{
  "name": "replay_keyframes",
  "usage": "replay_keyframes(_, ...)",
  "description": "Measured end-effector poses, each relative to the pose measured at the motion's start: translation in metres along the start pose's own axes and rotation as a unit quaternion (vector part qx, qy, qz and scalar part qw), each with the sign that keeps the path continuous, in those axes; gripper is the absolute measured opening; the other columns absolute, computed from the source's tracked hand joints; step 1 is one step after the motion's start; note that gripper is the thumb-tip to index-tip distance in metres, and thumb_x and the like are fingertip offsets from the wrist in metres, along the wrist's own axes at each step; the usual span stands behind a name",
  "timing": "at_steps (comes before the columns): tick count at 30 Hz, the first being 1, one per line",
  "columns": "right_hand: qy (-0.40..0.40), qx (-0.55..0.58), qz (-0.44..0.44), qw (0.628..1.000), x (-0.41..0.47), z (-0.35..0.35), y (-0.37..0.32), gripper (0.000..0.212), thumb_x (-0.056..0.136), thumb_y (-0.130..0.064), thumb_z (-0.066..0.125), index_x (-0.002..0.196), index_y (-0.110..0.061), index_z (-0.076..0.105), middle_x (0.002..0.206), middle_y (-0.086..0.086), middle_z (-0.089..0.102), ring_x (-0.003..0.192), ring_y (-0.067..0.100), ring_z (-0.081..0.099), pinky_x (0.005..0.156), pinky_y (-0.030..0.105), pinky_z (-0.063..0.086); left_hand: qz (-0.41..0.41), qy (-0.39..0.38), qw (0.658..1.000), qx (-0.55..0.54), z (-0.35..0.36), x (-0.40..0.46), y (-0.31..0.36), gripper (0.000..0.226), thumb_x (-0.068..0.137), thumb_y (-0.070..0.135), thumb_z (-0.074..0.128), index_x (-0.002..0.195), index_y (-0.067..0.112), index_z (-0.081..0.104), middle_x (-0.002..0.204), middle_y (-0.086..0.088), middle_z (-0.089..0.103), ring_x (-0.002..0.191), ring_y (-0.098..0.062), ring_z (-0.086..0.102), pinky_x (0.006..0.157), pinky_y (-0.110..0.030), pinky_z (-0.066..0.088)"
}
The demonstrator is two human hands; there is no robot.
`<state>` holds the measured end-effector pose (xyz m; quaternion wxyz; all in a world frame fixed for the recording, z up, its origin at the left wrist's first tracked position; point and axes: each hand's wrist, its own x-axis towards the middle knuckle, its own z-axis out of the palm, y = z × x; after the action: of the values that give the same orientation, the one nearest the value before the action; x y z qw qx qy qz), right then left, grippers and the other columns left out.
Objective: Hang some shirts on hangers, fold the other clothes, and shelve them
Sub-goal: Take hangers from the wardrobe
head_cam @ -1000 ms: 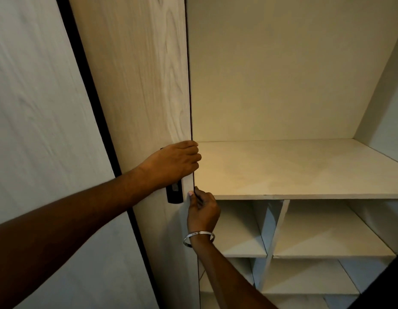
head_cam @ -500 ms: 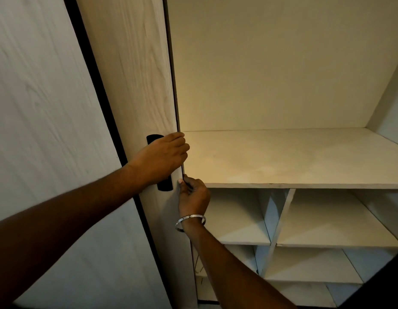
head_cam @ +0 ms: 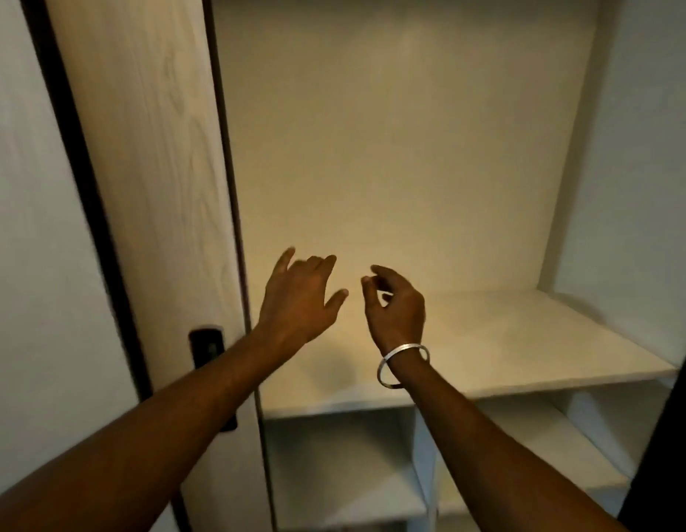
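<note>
I face an open wardrobe with a wide pale shelf [head_cam: 525, 339] at mid height and smaller cubbies [head_cam: 341, 466] under it. No clothes or hangers show in this view. My left hand [head_cam: 299, 297] is raised in front of the shelf space with its fingers spread and holds nothing. My right hand [head_cam: 395, 305], with a silver bangle [head_cam: 400, 362] on the wrist, hangs beside it with loosely curled fingers and holds nothing. Both hands are off the door.
The sliding door [head_cam: 149, 186] of light wood stands to the left, with a black recessed handle [head_cam: 207, 349] on it. A second door panel [head_cam: 22, 263] lies further left behind a dark frame strip. A dark edge [head_cam: 671, 455] cuts in at lower right.
Both hands have let go of the door edge and handle and moved right and up in front of the shelf. The door has slid left, and the opening is wider.
</note>
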<state>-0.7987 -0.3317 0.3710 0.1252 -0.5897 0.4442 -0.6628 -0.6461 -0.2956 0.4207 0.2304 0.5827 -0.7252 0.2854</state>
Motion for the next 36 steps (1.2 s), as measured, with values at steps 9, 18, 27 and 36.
replay_keyframes(9, 0.095, -0.156, -0.155, 0.971, 0.197, -0.118, -0.127, 0.050, 0.094, -0.047, 0.063, 0.140, -0.031, 0.050, 0.128, -0.007, 0.065, 0.116, 0.014, 0.062, 0.092, 0.031, 0.052, -0.062, 0.129, 0.964, -0.225, -0.120, 0.170, 0.070, 0.078, 0.098, 0.063, 0.043, 0.161, 0.025, 0.018, 0.165, -0.002, 0.027, 0.151, -0.030, 0.028, 0.121, -0.046, 0.028)
replay_keyframes(18, 0.178, -0.232, -0.187, 0.938, 0.269, -0.217, -0.178, 0.050, 0.095, -0.044, 0.063, 0.140, -0.027, 0.050, 0.128, -0.001, 0.066, 0.114, 0.019, 0.063, 0.089, 0.034, 0.054, 0.013, 0.195, 0.942, -0.272, -0.171, 0.257, 0.117, 0.075, 0.098, 0.058, 0.050, 0.159, 0.024, 0.025, 0.163, -0.002, 0.034, 0.146, -0.028, 0.038, 0.113, -0.043, 0.039)
replay_keyframes(27, 0.206, -0.196, -0.170, 0.943, 0.337, -0.268, -0.165, 0.045, 0.099, -0.045, 0.056, 0.137, -0.022, 0.053, 0.123, 0.004, 0.067, 0.105, 0.018, 0.065, 0.086, 0.035, 0.056, 0.032, 0.231, 0.916, -0.325, -0.172, 0.322, 0.128, 0.077, 0.095, 0.043, 0.066, 0.159, 0.023, 0.027, 0.160, -0.003, 0.037, 0.142, -0.025, 0.043, 0.107, -0.038, 0.044)
replay_keyframes(36, 0.179, -0.109, -0.209, 0.955, 0.463, -0.280, -0.180, 0.057, 0.101, -0.047, 0.051, 0.148, -0.014, 0.044, 0.139, 0.010, 0.059, 0.125, 0.029, 0.057, 0.101, 0.043, 0.050, -0.061, 0.372, 0.859, -0.346, -0.210, 0.425, 0.132, 0.090, 0.090, 0.040, 0.073, 0.160, 0.019, 0.020, 0.162, -0.011, 0.032, 0.145, -0.032, 0.036, 0.112, -0.042, 0.039)
